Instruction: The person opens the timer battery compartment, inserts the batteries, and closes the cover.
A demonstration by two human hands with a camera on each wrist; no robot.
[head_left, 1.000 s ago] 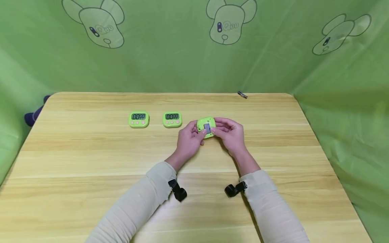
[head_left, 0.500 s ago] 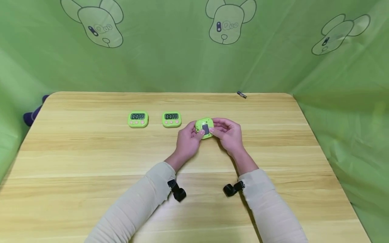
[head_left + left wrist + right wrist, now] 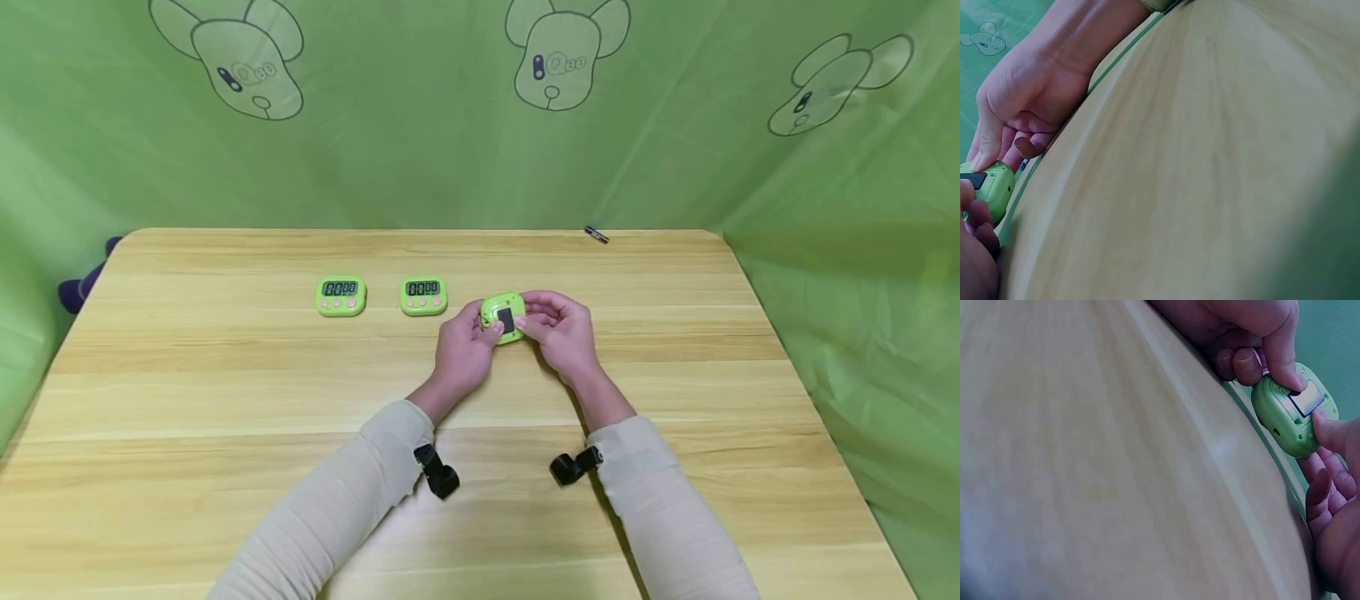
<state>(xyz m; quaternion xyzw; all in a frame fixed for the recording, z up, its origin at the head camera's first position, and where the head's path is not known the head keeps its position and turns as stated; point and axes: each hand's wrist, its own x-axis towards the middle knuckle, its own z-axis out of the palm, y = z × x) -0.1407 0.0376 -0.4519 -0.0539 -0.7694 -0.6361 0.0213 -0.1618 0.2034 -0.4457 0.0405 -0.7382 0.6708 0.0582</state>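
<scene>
A green digital timer (image 3: pixel 491 308) is held between both hands above the table, its back turned up. The back carries a dark rectangular panel (image 3: pixel 1307 400), glossy in the right wrist view. My left hand (image 3: pixel 461 354) grips the timer's left side, thumb on the panel's near edge. From the right, my right hand (image 3: pixel 567 340) pinches the timer, with its thumb on the back beside the panel and its other fingers behind. The timer's front is hidden. Left of the hands lie two matching green timers, one nearer (image 3: pixel 423 309) and one farther left (image 3: pixel 341 309), both displays reading zeros.
Near the table's back edge lies a small dark cylinder (image 3: pixel 596 235) that looks like a battery. The wooden table (image 3: pixel 225 400) meets green curtains (image 3: pixel 420 150) at the back and sides. A purple object (image 3: pixel 73 293) shows beyond the left edge.
Both hands and the held timer have shifted very slightly left. The panel looks darker than a second ago. The grips look the same, and the two timers on the table stay put.
</scene>
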